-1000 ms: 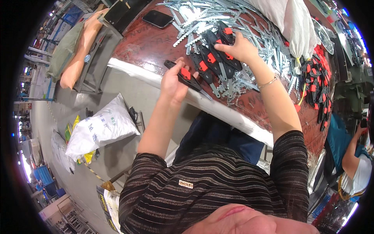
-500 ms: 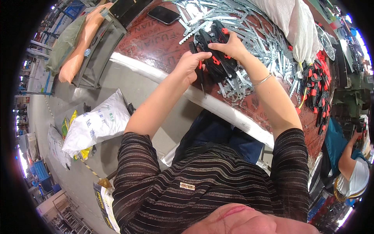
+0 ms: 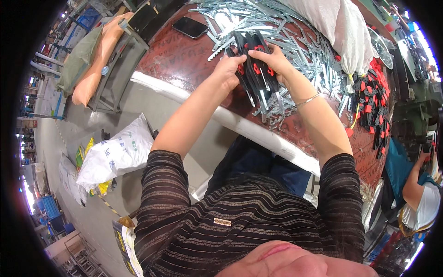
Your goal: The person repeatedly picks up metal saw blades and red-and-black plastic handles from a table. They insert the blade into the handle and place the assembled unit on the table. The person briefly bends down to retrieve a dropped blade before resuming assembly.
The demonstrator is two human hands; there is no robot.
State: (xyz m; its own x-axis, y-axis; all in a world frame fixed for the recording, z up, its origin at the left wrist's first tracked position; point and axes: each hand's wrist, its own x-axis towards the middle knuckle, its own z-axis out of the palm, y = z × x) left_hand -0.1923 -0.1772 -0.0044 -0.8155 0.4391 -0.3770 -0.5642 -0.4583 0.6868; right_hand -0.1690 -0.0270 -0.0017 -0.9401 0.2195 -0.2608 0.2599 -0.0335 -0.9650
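Note:
Between my two hands stands a bundle of black plastic tools with red tabs and thin metal bars (image 3: 257, 69). Their exact kind is hard to make out. My left hand (image 3: 228, 71) grips the bundle's left side, thumb on the near face and fingers mostly hidden behind. On the right side, my right hand (image 3: 276, 63) is closed round it with the thumb pressed on top. The metal ends point toward me, just above the table's near edge. Small springs (image 3: 277, 115) lie beside them. Behind the bundle spreads a heap of notched metal strips (image 3: 295, 34).
A black phone (image 3: 190, 27) lies on the red-brown table (image 3: 173, 60). More black-and-red parts (image 3: 373, 104) are piled at the right, beside a white sack (image 3: 334, 32). A stuffed white bag (image 3: 117, 150) sits on the floor at left. Another person (image 3: 421, 198) works at far right.
The left-hand tool, apart from the others before, now sits against the bundle. Both hands have drawn closer together, and the metal bars line up more evenly toward me.

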